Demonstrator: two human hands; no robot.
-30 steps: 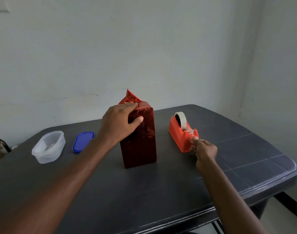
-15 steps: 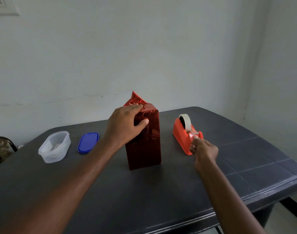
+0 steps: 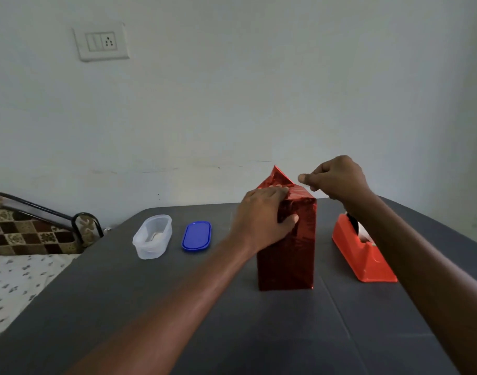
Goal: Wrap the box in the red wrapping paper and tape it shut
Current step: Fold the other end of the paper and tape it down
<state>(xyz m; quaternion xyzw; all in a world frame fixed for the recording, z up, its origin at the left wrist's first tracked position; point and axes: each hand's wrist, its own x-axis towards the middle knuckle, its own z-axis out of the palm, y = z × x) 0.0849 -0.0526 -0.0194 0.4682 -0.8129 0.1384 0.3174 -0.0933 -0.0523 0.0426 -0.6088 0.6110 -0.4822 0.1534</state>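
A tall box wrapped in shiny red paper (image 3: 291,255) stands upright on the dark grey table (image 3: 232,334). A triangular paper flap (image 3: 279,176) sticks up at its far top edge. My left hand (image 3: 261,217) grips the box's top left corner, fingers on the folded top, thumb on the front face. My right hand (image 3: 337,178) hovers just right of the flap, its fingers pinched together on what looks like a small clear piece of tape, barely visible. The orange tape dispenser (image 3: 363,255) sits to the right of the box, partly behind my right forearm.
A clear plastic tub (image 3: 153,236) and its blue lid (image 3: 196,236) lie on the table left of the box. A bed with patterned sheets (image 3: 20,280) and a black metal frame adjoins the table's left edge. The wall stands close behind.
My right hand has left the dispenser and risen to the box's top, beside the flap. The view has tilted up and shifted left. My left hand keeps its hold on the box.
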